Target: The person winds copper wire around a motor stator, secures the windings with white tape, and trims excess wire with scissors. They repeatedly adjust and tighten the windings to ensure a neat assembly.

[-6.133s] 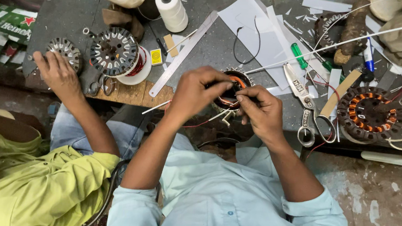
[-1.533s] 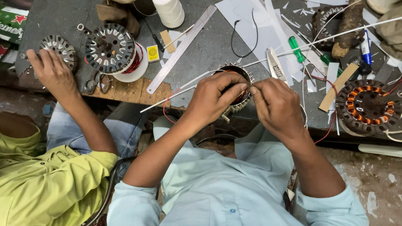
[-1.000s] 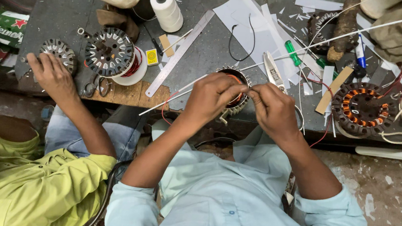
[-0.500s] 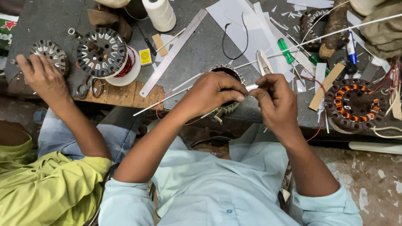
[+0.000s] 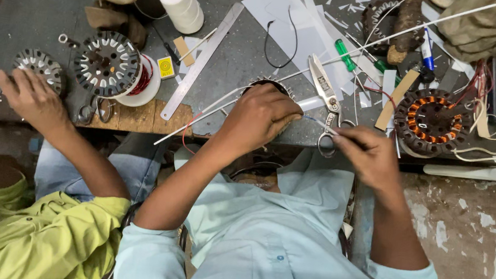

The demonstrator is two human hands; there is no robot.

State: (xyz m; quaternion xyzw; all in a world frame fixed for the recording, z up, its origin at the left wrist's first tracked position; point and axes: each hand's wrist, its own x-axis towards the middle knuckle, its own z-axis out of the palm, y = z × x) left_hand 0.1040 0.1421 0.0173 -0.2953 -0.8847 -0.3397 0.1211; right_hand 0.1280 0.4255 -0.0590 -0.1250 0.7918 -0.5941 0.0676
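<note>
Scissors point(image 5: 323, 95) between stator point(image 5: 267, 87) and wound stator point(image 5: 432, 121).

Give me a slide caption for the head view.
Left hand grips a motor stator; right hand pulls a thin strip.

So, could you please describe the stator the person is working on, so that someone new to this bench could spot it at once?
Start at the grey workbench and follow its near edge to the middle, just left of the scissors. The stator sits there, mostly covered by the left hand, while the right hand pinches a thin strip beside it. Unlike the copper-wound stator at right, it shows no copper.
</note>
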